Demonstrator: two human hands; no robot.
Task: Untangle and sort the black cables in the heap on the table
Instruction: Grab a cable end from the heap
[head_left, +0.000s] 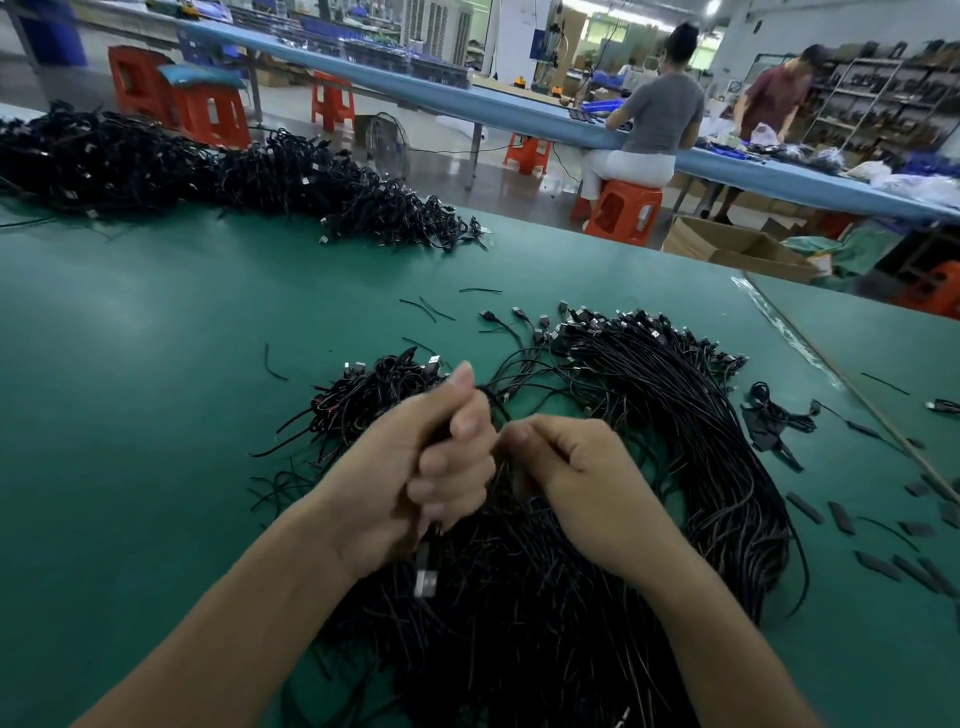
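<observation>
Two hands work over the green surface (156, 364). The left hand (410, 467) has its fingers (470, 421) curled tight round one black cable (496, 402). The cable's single silver USB plug (426, 578) hangs blurred just below that fist. The right hand (587, 488) is also curled, its fingers (524, 434) pinching the same cable where it loops across the gap between the hands.

Three masses of black cables lie near the fingers:
- The tangled heap (509, 623) lies directly beneath both hands and forearms, thin matte strands crossing every way.
- A combed bundle (691, 415) sits right of the right fingers, its strands running side by side in a curve and its plugs gathered at the far end.
- A small clump (374, 395) lies just beyond the left fingers, with some red wire showing.

A fourth, long heap (208, 166) lies well beyond the fingers. About ten flat black strips (808, 508) are scattered far right of them. Two people (654, 114) are at a blue bench behind.
</observation>
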